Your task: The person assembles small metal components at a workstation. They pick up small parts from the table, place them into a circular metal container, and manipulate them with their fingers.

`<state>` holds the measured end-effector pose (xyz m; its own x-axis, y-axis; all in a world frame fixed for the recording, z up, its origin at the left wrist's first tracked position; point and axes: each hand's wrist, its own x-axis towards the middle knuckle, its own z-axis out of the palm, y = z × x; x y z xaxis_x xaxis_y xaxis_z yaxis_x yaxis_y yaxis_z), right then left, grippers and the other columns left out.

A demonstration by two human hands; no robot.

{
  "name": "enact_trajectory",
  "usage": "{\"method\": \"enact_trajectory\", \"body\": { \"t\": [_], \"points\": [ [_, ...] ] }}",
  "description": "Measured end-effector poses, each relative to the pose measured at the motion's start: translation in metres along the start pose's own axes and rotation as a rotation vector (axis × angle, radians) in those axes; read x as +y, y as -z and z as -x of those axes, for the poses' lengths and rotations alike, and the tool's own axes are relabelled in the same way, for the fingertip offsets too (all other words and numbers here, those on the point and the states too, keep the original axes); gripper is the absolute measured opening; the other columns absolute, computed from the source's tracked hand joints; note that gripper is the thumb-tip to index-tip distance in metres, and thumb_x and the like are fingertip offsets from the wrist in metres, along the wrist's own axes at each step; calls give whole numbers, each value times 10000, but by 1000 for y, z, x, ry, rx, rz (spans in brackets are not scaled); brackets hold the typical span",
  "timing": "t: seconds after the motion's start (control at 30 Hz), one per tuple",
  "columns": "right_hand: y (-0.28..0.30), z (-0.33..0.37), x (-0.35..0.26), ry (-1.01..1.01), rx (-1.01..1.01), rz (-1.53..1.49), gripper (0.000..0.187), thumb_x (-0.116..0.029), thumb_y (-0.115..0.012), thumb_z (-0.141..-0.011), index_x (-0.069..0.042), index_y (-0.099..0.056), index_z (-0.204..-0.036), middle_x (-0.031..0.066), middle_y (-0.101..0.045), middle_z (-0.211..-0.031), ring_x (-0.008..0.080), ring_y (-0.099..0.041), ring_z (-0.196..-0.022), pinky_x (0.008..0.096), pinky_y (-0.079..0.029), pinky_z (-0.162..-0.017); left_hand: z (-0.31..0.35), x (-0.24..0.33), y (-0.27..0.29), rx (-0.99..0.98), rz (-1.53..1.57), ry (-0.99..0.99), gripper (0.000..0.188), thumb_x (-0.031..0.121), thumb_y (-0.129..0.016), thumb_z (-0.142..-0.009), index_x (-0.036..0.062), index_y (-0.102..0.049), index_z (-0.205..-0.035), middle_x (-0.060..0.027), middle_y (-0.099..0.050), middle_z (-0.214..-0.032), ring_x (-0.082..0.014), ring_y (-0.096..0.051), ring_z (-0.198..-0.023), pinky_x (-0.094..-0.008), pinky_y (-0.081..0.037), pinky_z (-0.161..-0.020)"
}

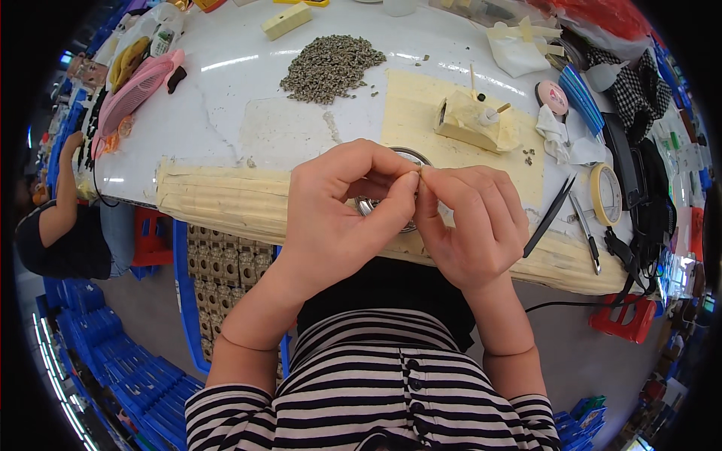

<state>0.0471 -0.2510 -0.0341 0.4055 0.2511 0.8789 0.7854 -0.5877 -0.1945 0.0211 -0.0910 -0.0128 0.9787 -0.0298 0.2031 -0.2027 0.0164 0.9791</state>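
My left hand [350,214] and my right hand [475,222] meet fingertip to fingertip above the table's near edge. Both are closed in a pinch; whatever lies between the fingertips is too small and covered to name. Under them, a round shiny metal dish [411,155] shows only in part, its middle hidden by my fingers. Beyond the hands a heap of small metallic pieces [331,68] lies on the white table [226,90]. To the right of the heap sits a tape-wrapped block [470,124] with thin sticks and a small white-topped bottle.
Tweezers [550,216], a craft knife [587,233] and a tape roll [605,194] lie at right. Masking tape covers the front edge [226,197]. A blue crate [183,293] of metal parts stands below left. Another person [68,225] sits at far left, near a pink fan-like object [135,98].
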Motion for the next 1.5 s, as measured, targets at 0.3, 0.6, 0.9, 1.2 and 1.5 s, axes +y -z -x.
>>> {"method": "enact_trajectory", "body": {
  "t": [0.3, 0.6, 0.9, 1.2, 1.5],
  "points": [
    [-2, 1, 0, 4, -18, 16, 227, -5, -774, -700, 9, -688, -910, 75, -659, -782, 233, -641, -674, 310, -537, -583, 1, 4, 0, 45, 46, 101, 72, -6, -692, -893, -54, -698, -946, -77, -728, -890, -97, -696, -801, -236, -581, -742],
    [-1, 1, 0, -18, -59, 15, 244, -13, -771, -691, 10, -687, -919, 84, -643, -791, 243, -629, -678, 322, -530, -588, 2, 7, -4, 51, -115, 19, 54, -61, -666, -895, -66, -694, -941, -55, -704, -866, -80, -664, -788, -216, -546, -720],
    [-1, 1, -2, -54, -51, -29, 270, -1, -777, -638, -5, -660, -880, 76, -609, -757, 250, -607, -658, 321, -514, -570, 3, 6, -9, 47, -11, 36, 32, -72, -660, -882, -65, -688, -897, -52, -695, -845, -76, -646, -783, -223, -544, -725],
    [1, -1, -3, -84, -25, -70, 259, 28, -765, -625, -22, -651, -852, 66, -603, -730, 245, -593, -642, 319, -499, -559, 5, 5, -11, 51, -5, 12, 30, -73, -662, -882, -64, -688, -894, -45, -688, -846, -73, -640, -791, -223, -542, -728],
    [2, -3, -1, -94, -17, -102, 234, 47, -760, -661, -13, -663, -865, 75, -620, -741, 246, -599, -643, 322, -497, -560, 4, 3, -9, 58, -10, 8, 35, -62, -667, -894, -60, -691, -920, -41, -686, -843, -68, -643, -784, -217, -539, -711]
  ]
}}
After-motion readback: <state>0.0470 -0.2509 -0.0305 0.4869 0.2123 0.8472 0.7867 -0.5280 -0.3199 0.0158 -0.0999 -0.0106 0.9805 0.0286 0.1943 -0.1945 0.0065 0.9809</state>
